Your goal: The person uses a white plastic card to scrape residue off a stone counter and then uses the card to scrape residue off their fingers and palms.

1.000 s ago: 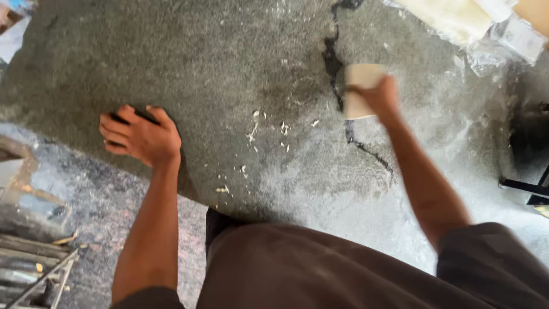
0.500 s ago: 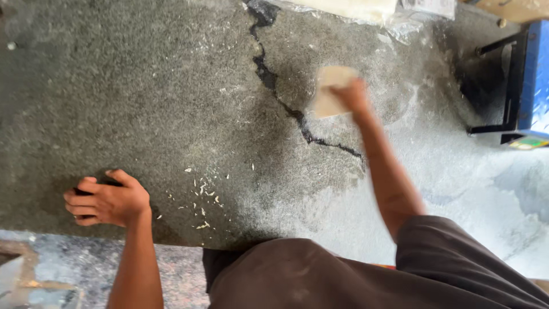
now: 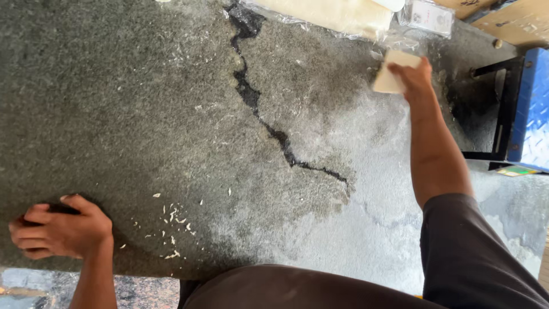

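My right hand (image 3: 414,77) reaches to the far right of a dark grey stone slab (image 3: 131,109) and grips a pale cream flat pad (image 3: 390,74), pressed against the slab's dusty light surface. My left hand (image 3: 60,232) rests at the slab's near left edge, fingers curled over a small dark object that is mostly hidden. A black jagged crack (image 3: 269,129) runs diagonally across the slab between the two hands. Small white chips (image 3: 171,220) lie scattered just right of my left hand.
A cream sheet under clear plastic (image 3: 337,16) lies along the far edge. A clear packet (image 3: 432,16) and brown cardboard (image 3: 512,20) sit at the far right. A black metal frame (image 3: 503,109) with a blue plate (image 3: 534,114) stands at the right.
My right hand has carried the pale pad farther away and to the right across the slab. My left hand stays on the near edge; the view has shifted.
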